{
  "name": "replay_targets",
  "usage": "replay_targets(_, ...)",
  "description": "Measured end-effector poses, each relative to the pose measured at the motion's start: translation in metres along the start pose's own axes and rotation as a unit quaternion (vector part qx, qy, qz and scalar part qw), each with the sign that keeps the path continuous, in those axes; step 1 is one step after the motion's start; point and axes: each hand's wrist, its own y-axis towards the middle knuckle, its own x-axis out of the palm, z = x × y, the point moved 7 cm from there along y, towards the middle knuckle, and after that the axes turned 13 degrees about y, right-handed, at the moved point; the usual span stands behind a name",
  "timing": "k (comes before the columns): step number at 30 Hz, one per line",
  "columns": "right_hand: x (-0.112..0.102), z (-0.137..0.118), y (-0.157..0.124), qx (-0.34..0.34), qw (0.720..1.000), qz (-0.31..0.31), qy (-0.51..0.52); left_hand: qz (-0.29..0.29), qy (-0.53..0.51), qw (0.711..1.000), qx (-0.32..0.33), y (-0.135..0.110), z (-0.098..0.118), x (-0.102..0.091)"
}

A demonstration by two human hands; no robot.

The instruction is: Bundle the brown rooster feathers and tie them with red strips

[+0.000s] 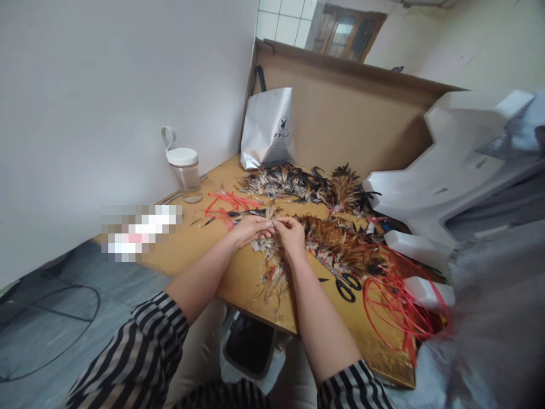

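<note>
Above the wooden table, my left hand (252,229) and my right hand (292,232) meet, fingertips close together. Pinched between them is a small tuft of pale brown feathers (271,212), its tips standing up past my fingers. Both hands are closed on it. Loose pale and brown feathers (272,272) lie on the table just below my hands. To the right of my right hand spreads a pile of reddish-brown feathers (340,241). Black-handled scissors (346,284) lie at that pile's near edge, blades partly under the feathers.
Darker feather bundles (293,183) lie farther back, before a silver bag (268,129). Red plastic strips (232,200) lie left; a red tangle (400,307) lies right, near white foam (430,156). A lidded cup (186,176) stands by the wall. Below is a bin (249,343).
</note>
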Motion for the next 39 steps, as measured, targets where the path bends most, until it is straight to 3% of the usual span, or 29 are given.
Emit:
replay_targets(13,0.001,-0.004,-0.002,-0.056,0.998,0.012,-0.017,-0.004,-0.016,1.000,-0.019,0.000,-0.003,0.001)
replay_targets(19,0.006,-0.007,-0.004,-0.048,0.999,-0.015,-0.010,-0.075,-0.112,0.988,-0.078,0.001,-0.012,0.003)
replay_targets(24,0.009,-0.009,-0.006,-0.035,0.999,-0.024,-0.016,-0.099,-0.123,0.984,-0.082,0.001,-0.013,0.004)
replay_targets(27,0.007,-0.006,-0.005,-0.012,0.999,-0.006,0.033,-0.065,-0.093,0.992,-0.053,0.002,-0.009,0.001)
replay_targets(32,-0.009,0.012,-0.002,0.099,0.979,0.100,0.146,0.023,-0.003,1.000,0.006,0.001,0.001,-0.006)
replay_targets(35,-0.006,0.021,-0.004,0.177,0.967,0.079,0.168,0.035,0.028,0.999,0.026,0.000,0.006,-0.005)
replay_targets(39,0.003,0.023,-0.007,0.204,0.967,0.025,0.148,0.029,0.072,0.996,0.034,-0.001,0.010,-0.001)
